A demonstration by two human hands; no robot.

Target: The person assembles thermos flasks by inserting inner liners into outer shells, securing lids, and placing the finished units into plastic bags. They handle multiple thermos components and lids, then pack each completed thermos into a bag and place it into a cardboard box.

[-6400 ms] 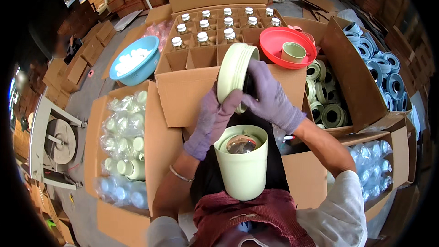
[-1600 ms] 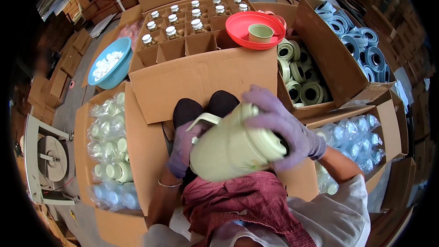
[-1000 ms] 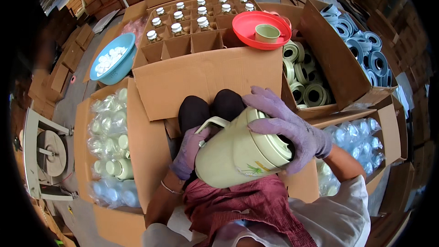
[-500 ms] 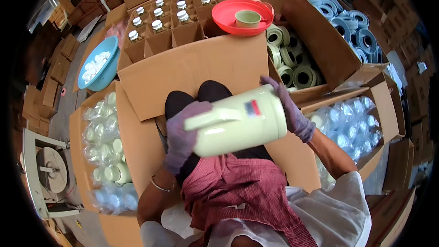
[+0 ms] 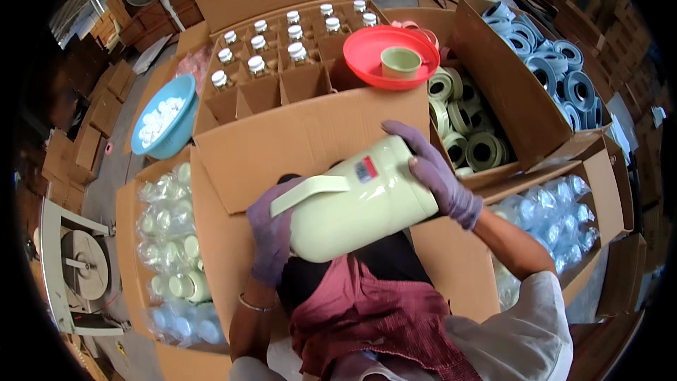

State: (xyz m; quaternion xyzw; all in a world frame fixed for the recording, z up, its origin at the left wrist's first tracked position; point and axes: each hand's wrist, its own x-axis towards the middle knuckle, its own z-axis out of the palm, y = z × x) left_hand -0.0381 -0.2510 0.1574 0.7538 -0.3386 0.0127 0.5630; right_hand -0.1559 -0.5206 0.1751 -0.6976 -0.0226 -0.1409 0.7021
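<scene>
A pale green thermos jug (image 5: 356, 215) with a side handle (image 5: 310, 189) and a small red-and-dark label lies tilted across my lap, its right end higher. My left hand (image 5: 270, 233), in a purple-grey glove, grips its left end beside the handle; some of the fingers are hidden behind the jug. My right hand (image 5: 435, 176), gloved the same way, curls over the right end with the thumb along the near side. Both hands bear the jug above a dark red apron (image 5: 381, 310).
Ahead stands a divided carton (image 5: 303, 123) of white-capped bottles, with a red dish (image 5: 360, 53) holding a green cup (image 5: 400, 62). A blue basin (image 5: 185, 123) of white caps sits left. Boxes hold green rings (image 5: 483, 148), blue rings (image 5: 580, 90) and bagged parts (image 5: 166, 222).
The jug has tilted further, its right end rising relative to its left. My right hand has curled more over that end. The whole view has shifted, so the surroundings sit lower.
</scene>
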